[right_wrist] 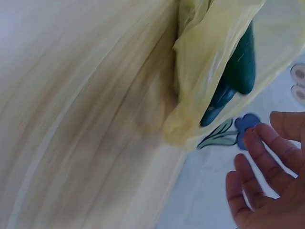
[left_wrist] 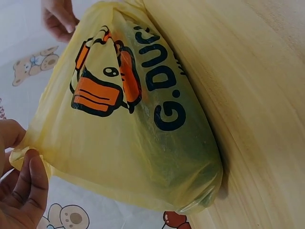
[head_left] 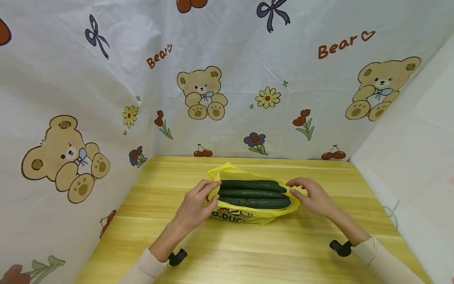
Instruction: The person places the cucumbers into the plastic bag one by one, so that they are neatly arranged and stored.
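Two hands [head_left: 195, 205] [head_left: 312, 197] — one bag [head_left: 248, 216], three cucumbers [head_left: 253, 193].

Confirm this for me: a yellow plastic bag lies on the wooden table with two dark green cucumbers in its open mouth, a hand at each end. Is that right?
Not quite. The head view shows three cucumbers lying side by side in the open mouth of the yellow plastic bag, not two. The rest holds: the bag lies on the wooden table, with the left hand at one end and the right hand at the other.
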Action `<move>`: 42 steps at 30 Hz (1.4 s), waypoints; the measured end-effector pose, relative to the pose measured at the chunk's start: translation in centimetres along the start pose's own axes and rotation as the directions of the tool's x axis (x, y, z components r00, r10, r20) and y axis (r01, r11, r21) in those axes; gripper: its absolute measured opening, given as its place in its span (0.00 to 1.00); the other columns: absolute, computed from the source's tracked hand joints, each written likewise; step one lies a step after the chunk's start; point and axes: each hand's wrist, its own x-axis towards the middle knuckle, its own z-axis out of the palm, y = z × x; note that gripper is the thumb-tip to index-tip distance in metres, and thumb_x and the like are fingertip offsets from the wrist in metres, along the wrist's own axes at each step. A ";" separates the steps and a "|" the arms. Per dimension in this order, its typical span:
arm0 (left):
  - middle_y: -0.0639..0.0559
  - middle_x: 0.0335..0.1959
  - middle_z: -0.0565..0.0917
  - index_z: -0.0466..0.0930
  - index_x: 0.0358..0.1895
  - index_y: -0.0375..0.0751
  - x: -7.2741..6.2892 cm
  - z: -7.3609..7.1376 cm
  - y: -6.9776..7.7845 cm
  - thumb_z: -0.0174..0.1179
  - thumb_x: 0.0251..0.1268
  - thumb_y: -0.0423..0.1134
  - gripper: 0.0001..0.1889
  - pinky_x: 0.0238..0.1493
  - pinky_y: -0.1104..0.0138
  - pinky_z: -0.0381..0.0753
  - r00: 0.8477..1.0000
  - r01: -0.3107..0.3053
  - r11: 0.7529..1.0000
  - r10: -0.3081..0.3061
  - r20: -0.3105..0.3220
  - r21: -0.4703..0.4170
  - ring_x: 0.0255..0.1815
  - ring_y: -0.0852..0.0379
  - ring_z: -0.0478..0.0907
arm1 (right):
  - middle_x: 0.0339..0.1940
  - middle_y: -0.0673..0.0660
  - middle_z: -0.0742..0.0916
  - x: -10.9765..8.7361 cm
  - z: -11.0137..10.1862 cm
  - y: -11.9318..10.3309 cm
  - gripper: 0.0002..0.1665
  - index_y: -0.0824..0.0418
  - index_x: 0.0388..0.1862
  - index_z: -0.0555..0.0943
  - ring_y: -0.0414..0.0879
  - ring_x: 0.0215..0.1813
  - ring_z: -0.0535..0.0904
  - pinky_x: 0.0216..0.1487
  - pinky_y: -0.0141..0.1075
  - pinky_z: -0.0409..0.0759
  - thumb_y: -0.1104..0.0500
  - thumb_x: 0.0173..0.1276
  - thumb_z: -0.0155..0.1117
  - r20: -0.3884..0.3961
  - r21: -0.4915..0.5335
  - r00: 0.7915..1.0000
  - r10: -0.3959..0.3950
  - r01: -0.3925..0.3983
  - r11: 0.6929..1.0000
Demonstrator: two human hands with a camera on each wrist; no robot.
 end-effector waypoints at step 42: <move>0.50 0.39 0.88 0.93 0.53 0.41 6.0 2.0 -3.9 0.68 0.74 0.33 0.09 0.37 0.67 0.86 0.953 0.246 0.958 -0.268 -0.145 -0.150 0.32 0.59 0.83 | 0.28 0.38 0.81 6.4 -6.5 2.8 0.09 0.65 0.41 0.72 0.33 0.29 0.78 0.33 0.22 0.81 0.65 0.76 0.63 -0.355 0.442 0.880 0.315 -0.138 0.886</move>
